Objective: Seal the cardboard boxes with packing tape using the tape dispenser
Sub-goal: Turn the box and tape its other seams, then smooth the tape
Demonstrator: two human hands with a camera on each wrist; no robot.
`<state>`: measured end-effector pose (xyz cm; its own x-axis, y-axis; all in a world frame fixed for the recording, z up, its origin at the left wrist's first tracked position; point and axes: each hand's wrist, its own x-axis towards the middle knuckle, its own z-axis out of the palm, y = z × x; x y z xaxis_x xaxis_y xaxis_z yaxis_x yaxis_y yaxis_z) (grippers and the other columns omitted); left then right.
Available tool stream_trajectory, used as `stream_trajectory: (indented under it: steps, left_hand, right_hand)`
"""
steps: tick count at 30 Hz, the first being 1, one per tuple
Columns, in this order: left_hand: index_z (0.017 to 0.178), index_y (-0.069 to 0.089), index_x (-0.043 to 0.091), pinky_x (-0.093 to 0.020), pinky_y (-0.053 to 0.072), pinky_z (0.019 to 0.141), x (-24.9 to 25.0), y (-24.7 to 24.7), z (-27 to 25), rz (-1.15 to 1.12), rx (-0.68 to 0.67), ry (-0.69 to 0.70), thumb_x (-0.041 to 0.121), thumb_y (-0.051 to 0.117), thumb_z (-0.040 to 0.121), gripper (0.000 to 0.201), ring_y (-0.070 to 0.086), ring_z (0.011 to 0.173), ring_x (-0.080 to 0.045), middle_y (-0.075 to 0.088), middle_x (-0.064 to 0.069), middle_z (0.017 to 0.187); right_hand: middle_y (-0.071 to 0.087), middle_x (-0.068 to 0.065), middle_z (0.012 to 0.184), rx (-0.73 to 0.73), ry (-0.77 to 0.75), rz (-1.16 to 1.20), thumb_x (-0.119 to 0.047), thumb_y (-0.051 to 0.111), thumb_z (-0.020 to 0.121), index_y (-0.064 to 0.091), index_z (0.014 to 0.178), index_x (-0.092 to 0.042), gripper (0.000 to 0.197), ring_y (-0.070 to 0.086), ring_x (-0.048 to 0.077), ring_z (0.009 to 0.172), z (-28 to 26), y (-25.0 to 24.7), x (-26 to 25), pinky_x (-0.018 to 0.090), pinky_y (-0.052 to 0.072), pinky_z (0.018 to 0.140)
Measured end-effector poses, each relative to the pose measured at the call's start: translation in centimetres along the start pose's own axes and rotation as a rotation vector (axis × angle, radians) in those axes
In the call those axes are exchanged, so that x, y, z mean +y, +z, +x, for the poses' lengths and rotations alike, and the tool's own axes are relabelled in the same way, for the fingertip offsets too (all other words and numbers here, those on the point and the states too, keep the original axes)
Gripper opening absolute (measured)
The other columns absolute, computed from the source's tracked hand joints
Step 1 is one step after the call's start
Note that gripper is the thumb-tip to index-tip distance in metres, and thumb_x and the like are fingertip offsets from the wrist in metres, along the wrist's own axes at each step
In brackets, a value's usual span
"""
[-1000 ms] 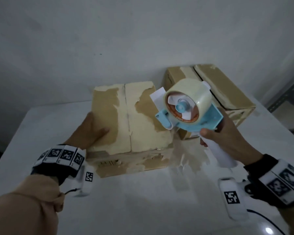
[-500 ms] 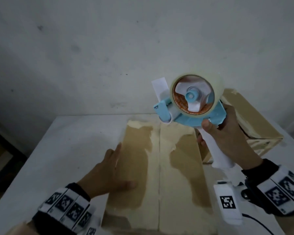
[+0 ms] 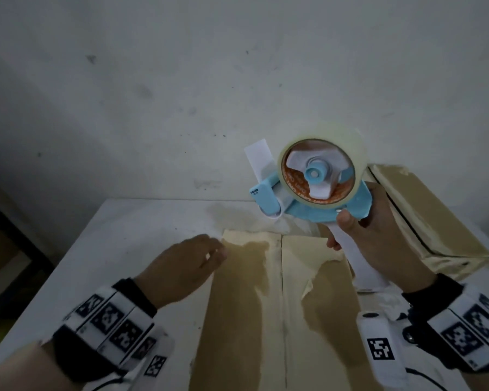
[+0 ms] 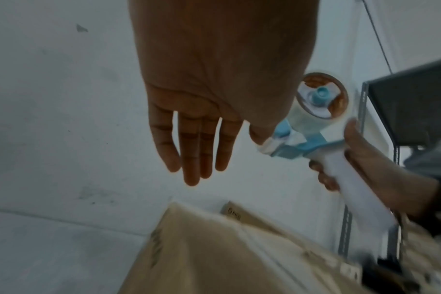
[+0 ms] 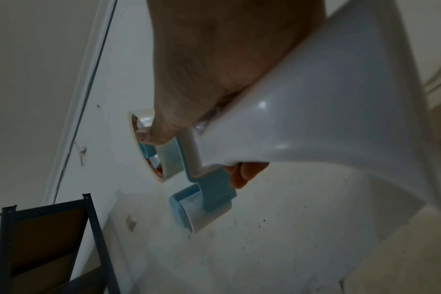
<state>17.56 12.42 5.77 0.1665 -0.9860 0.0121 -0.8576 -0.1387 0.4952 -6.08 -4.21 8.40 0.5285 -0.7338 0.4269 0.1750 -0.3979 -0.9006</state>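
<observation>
A worn cardboard box (image 3: 268, 311) fills the lower middle of the head view, its two top flaps meeting in a centre seam. My right hand (image 3: 378, 244) grips the white handle of a blue tape dispenser (image 3: 319, 182), held in the air above the box's far edge, with a clear tape roll on it. The left wrist view shows the tape dispenser (image 4: 322, 123) too, and the right wrist view shows the dispenser handle (image 5: 322, 123) close up. My left hand (image 3: 189, 261) hovers with straight fingers (image 4: 191, 151) over the box's far left corner, holding nothing.
A second cardboard box (image 3: 424, 224) lies to the right, behind my right hand. Both boxes stand on a white table (image 3: 119, 249) against a scuffed white wall. A dark metal shelf (image 5: 48, 244) stands off to the right.
The view has tilted and closed in on the box. My left hand has slid from the box's left flap toward its far left corner. The dispenser stays raised over the far edge.
</observation>
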Motion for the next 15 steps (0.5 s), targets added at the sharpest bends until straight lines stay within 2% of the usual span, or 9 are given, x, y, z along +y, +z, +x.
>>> stream_trajectory:
  steps: [2,4,5,9,13,15]
  left_hand:
    - [0.095,0.059,0.017,-0.03,0.047,0.073,1.2,-0.7,1.9,-0.171,0.088,-0.019,0.08,0.007,0.074,0.085,0.058,0.077,-0.012,0.06,0.004,0.086]
    - [0.091,0.057,0.023,-0.023,0.043,0.066,2.3,-0.8,3.5,-0.349,0.104,-0.097,0.057,0.02,0.092,0.05,0.058,0.075,-0.007,0.059,0.009,0.084]
    - [0.09,0.057,0.025,-0.022,0.042,0.063,2.7,-0.7,4.2,-0.444,0.096,-0.131,0.049,0.023,0.095,0.042,0.059,0.073,-0.008,0.06,0.009,0.084]
    - [0.082,0.059,0.023,-0.022,0.041,0.056,3.9,-0.7,6.0,-0.707,0.043,-0.206,0.038,0.03,0.097,0.036,0.061,0.064,-0.012,0.065,0.002,0.08]
    - [0.085,0.059,0.015,-0.017,0.043,0.049,4.0,-0.8,6.6,-0.806,-0.01,-0.207,0.022,0.047,0.094,0.017,0.062,0.056,-0.005,0.063,0.003,0.073]
    - [0.087,0.06,0.012,-0.014,0.046,0.05,3.6,-1.1,6.8,-0.864,-0.01,-0.217,0.017,0.049,0.093,0.014,0.063,0.055,-0.001,0.064,0.002,0.072]
  right_hand:
    - [0.053,0.01,0.087,-0.001,-0.021,0.011,-0.067,0.071,0.058,0.036,0.109,-0.003,0.089,0.055,0.017,0.047,0.1,0.3,-0.3,0.029,0.05,0.042]
    - [0.058,-0.005,0.083,-0.023,-0.062,0.001,-0.067,0.068,0.062,0.036,0.103,-0.014,0.074,0.056,0.016,0.047,0.1,0.7,-0.6,0.027,0.051,0.044]
    - [0.059,-0.008,0.082,-0.034,-0.078,0.0,-0.067,0.067,0.064,0.035,0.102,-0.018,0.07,0.056,0.016,0.048,0.0,0.8,-0.7,0.027,0.051,0.045]
    - [0.058,-0.01,0.083,-0.045,-0.118,0.018,-0.064,0.065,0.068,0.034,0.102,-0.019,0.065,0.056,0.017,0.05,0.1,1.2,-0.5,0.024,0.05,0.047]
    - [0.058,-0.011,0.089,-0.044,-0.12,0.057,-0.061,0.068,0.068,0.034,0.105,-0.019,0.065,0.056,0.014,0.056,0.3,1.3,0.5,0.024,0.051,0.049]
    - [0.057,-0.003,0.094,-0.043,-0.118,0.049,-0.062,0.068,0.067,0.034,0.107,-0.02,0.068,0.058,0.011,0.06,0.5,1.3,0.9,0.024,0.052,0.051]
